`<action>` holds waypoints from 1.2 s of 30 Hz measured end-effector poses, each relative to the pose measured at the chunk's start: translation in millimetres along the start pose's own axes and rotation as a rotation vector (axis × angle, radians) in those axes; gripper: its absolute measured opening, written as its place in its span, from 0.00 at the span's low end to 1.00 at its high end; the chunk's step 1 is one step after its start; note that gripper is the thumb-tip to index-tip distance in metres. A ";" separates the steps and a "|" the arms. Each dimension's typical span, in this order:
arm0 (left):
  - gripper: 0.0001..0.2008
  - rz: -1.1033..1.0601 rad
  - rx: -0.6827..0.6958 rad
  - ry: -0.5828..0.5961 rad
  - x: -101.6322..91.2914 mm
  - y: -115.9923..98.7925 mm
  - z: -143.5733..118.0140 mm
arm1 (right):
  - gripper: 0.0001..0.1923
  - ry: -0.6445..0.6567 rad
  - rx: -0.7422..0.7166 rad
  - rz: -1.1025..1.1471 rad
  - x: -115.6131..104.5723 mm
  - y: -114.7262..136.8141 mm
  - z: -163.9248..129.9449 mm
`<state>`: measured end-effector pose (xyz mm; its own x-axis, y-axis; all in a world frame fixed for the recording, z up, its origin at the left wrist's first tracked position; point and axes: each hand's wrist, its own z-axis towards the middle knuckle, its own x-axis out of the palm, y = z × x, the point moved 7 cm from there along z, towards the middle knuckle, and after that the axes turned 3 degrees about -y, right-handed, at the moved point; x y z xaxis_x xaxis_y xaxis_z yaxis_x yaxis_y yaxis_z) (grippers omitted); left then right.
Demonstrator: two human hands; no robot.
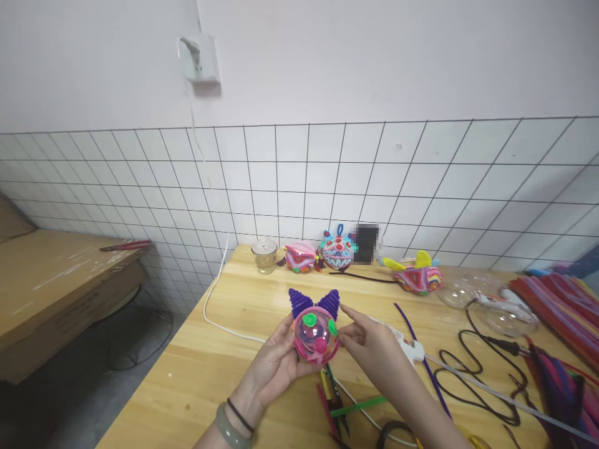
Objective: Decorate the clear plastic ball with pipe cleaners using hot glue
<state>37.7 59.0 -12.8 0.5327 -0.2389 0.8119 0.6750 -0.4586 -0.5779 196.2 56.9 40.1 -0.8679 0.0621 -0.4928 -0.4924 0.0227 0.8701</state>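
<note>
Above the wooden table I hold a clear plastic ball [318, 333] made up as a cat-like head. It has purple pipe-cleaner ears [302, 304], green spots, a pink nose and a pink rim. My left hand [271, 365] is closed around its left side and underside. On the right edge of the ball, my right hand [369, 340] rests with bent fingers pressed against it, the index finger close to the right ear. Behind my right hand lies a white glue gun [412, 349], partly hidden by it.
Several decorated balls, including a blue one [337, 249] and a pink fish-like one [416, 274], stand along the wall beside a glass [264, 255]. Clear ball shells [468, 287], pipe cleaners [547, 312] and a black cord [468, 380] lie on the right. Scissors [337, 405] lie below.
</note>
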 end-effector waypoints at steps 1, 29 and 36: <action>0.14 0.003 0.000 -0.007 -0.9 0.2 0.1 | 0.33 0.001 0.000 -0.001 -0.3 0.7 0.0; 0.10 0.033 0.015 0.009 3.7 -1.9 -1.1 | 0.23 0.041 -0.151 -0.186 2.9 20.6 -7.6; 0.15 0.054 0.016 0.025 1.9 -3.0 -1.2 | 0.15 0.018 -0.197 -0.269 1.0 23.0 -4.8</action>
<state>36.2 58.8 -9.4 0.5556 -0.2846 0.7812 0.6540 -0.4307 -0.6220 183.7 52.7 59.5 -0.7052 0.0620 -0.7063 -0.7057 -0.1572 0.6908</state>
